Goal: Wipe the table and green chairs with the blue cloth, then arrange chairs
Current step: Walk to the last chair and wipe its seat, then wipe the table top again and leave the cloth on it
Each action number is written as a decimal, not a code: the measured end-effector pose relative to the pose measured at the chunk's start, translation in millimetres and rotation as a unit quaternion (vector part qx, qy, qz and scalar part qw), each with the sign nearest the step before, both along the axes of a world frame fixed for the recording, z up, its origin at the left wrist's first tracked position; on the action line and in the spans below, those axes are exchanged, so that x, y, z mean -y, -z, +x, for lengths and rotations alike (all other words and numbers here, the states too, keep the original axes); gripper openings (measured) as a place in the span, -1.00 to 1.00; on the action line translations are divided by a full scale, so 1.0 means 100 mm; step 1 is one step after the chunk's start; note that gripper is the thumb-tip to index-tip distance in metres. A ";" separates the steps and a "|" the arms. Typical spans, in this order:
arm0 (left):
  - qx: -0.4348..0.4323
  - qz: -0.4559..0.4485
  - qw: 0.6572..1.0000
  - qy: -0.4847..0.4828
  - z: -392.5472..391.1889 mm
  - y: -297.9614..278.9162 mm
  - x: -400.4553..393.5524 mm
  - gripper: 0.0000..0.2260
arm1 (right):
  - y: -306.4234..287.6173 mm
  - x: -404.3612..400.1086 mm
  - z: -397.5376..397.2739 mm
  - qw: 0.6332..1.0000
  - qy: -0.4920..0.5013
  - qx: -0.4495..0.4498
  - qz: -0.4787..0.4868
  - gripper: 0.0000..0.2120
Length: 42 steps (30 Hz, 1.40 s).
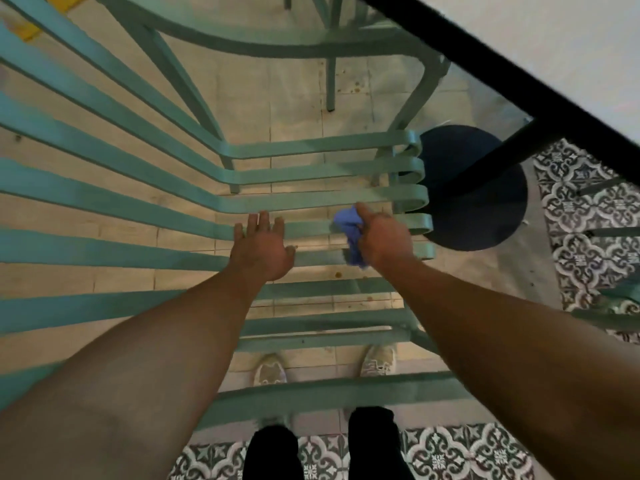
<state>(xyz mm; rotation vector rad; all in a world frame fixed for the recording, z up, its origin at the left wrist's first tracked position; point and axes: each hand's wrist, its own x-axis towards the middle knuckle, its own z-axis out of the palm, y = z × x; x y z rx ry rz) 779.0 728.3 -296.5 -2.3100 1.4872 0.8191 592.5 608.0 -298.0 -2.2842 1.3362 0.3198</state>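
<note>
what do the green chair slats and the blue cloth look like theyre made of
Green chair slats: probably painted metal, going by the thin flat strips bent into smooth curls at the ends, matte finish. Blue cloth: soft fabric, bunched and crumpled in the right hand.

The single head view looks steeply down, close above the green chair (pixel 311 199) slats and floor (pixel 277 98).

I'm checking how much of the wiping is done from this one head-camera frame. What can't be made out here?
- Table: only a corner shows; the top and right edges cut off the rest, so its cleanliness is unknown.
- Blue cloth: bunched under the right hand, so most of it is hidden.
- Green chair: the slats are motion-blurred, so dirt or wet streaks can't be judged.
- Left hand: open over a slat; contact is unclear.
</note>
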 end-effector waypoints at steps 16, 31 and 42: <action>-0.254 -0.136 0.941 0.178 -1.14 -2.22 -0.17 -0.91 | -2.34 -1.17 -0.86 0.987 0.132 0.080 0.053 -0.83; -0.221 -0.209 0.872 0.384 -3.05 -3.23 0.42 -0.61 | -3.41 -1.00 -3.03 0.979 0.164 -0.013 -0.117 -0.91; -0.141 -0.440 0.825 0.325 -4.12 -3.76 1.68 -0.49 | -3.96 0.39 -4.10 0.929 0.117 0.067 -0.344 -0.63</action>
